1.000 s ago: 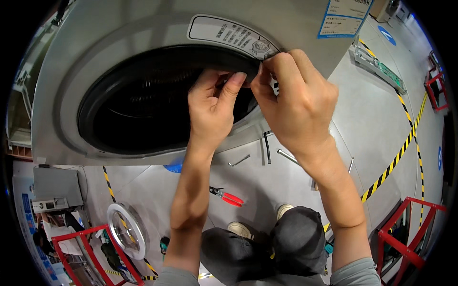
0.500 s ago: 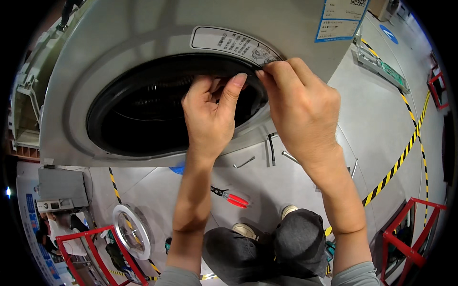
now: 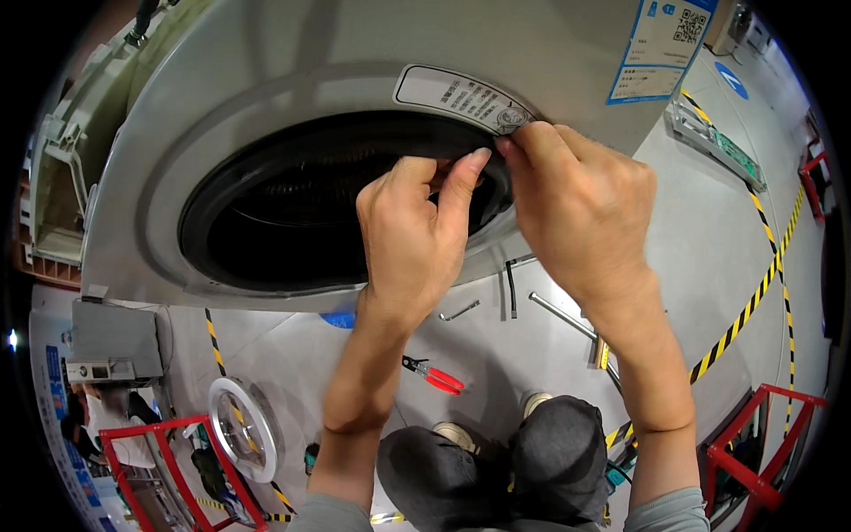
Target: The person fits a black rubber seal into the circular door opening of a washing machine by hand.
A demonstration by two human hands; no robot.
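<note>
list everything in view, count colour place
washing machine: 1, grey, top
gasket: 1, black, machine opening
labels: 2, white, machine
pliers: 1, red-handled, centre
metal tools: several, silver/black, centre
round door: 1, silver, left
frames: 3+, red, left and right
circuit board: 1, green, right
tape strips: several, yellow-black, floor
markers: 2, blue, floor
small appliance: 1, grey, left
casing: 1, cream, far left
other person: 1, white top, left
left hand: 1, bare, at gasket
right hand: 1, bare, gasket edge
legs: 2, dark, bottom
</note>
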